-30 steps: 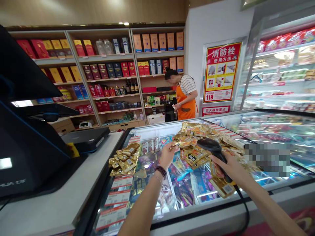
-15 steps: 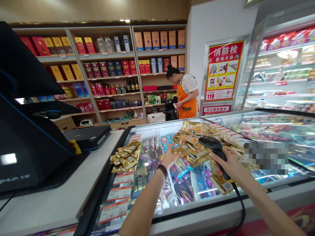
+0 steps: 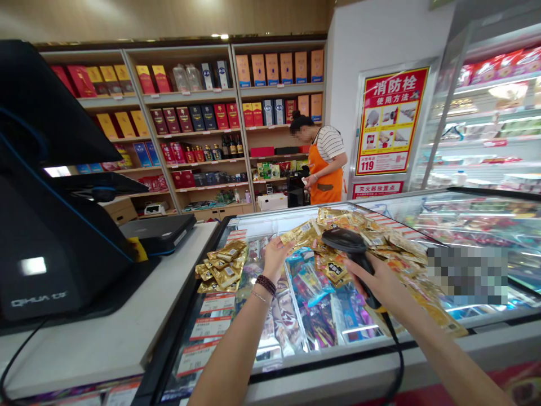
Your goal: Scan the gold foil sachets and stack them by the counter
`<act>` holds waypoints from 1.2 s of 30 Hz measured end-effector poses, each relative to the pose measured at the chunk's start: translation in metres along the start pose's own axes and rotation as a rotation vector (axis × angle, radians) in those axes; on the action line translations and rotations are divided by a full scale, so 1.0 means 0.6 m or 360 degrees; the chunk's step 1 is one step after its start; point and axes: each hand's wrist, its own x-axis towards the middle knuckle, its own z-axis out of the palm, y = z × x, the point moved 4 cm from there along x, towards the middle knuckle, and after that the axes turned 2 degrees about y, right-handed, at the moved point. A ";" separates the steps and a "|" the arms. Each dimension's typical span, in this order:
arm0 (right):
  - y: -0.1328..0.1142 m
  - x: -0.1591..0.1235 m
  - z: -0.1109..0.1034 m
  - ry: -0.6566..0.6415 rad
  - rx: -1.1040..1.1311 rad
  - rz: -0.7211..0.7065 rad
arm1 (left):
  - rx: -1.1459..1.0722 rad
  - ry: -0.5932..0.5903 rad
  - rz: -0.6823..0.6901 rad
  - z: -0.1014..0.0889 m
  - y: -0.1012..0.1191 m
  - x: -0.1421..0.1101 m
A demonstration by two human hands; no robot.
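Observation:
My right hand (image 3: 378,282) is wrapped round the handle of a black barcode scanner (image 3: 345,239), its head facing left over the freezer lid. Between the fingers of my left hand (image 3: 275,256) is a gold snack packet (image 3: 302,233), held just left of the scanner's head. A large heap of gold packets (image 3: 393,248) spreads under and behind the scanner across the glass. To the left of my left hand lies a smaller pile of gold packets (image 3: 224,266). The scanner's cable (image 3: 397,355) hangs down over the freezer's front edge.
The chest freezer (image 3: 304,363) shows wrapped ices through its glass, with price labels (image 3: 210,329) along the left. A black checkout terminal (image 3: 63,225) stands on the white counter (image 3: 97,338). Behind, a person in an orange apron (image 3: 325,175) stands by shelves of boxed bottles (image 3: 186,118).
My left hand has moved a gold packet leftward and up off the heap. The scanner in my right hand has shifted left, toward that packet. The view has turned slightly left.

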 end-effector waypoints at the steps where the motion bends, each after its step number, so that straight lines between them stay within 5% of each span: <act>1: -0.004 0.000 0.008 -0.0006 0.0009 -0.0010 | 0.0004 0.0006 0.0002 -0.006 0.004 -0.001; 14: -0.008 -0.005 0.098 -0.0164 -0.0018 0.0023 | 0.0140 0.0109 -0.0054 -0.087 0.005 -0.023; 36: -0.009 -0.013 0.107 -0.0195 0.0068 0.0067 | 0.0108 0.0066 -0.0086 -0.083 0.000 -0.029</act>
